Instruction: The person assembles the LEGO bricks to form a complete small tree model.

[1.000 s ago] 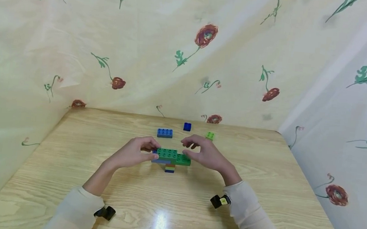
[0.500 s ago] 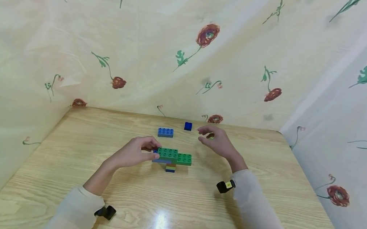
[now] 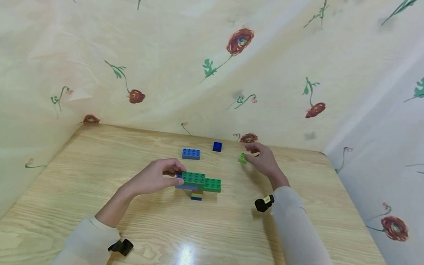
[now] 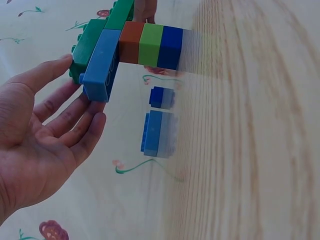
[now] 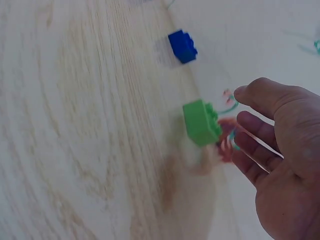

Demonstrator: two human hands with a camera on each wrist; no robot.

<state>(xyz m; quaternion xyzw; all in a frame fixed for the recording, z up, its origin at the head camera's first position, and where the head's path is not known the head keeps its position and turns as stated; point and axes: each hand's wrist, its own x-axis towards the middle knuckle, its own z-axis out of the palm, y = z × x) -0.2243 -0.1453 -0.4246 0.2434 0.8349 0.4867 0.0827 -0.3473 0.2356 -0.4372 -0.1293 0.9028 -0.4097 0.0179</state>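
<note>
– Since half a second ago, the right hand [image 3: 264,160] has been shifted a little to the right, and the lime brick [image 5: 200,122], mostly covered then, is now exposed beside its thumb.

– How is that hand held?

– With the palm turned inward, the thumb and fingers curved and parted. Nothing is grasped: in the right wrist view a gap is left between the brick and the fingertips. The forearm is stretched well forward, slanted leftward from the lower right.

– And the left hand [image 3: 155,178]?

– It has been kept in place. The end of the brick structure [image 3: 193,178] is pinched, the thumb being set against the upper green brick and the fingers curled behind and under the blue brick [image 4: 102,65]. The forearm is angled up from the lower left, the wrist bent inward.

– How is the structure supported?

– By a narrow column [image 4: 150,44] of orange, lime and dark blue, stood upright on the table [image 3: 166,221].

– What else is seen?

– Near the back edge, a small dark blue brick [image 3: 217,147] and a longer blue one [image 3: 191,154] are set apart, both left of the lime brick.
</note>
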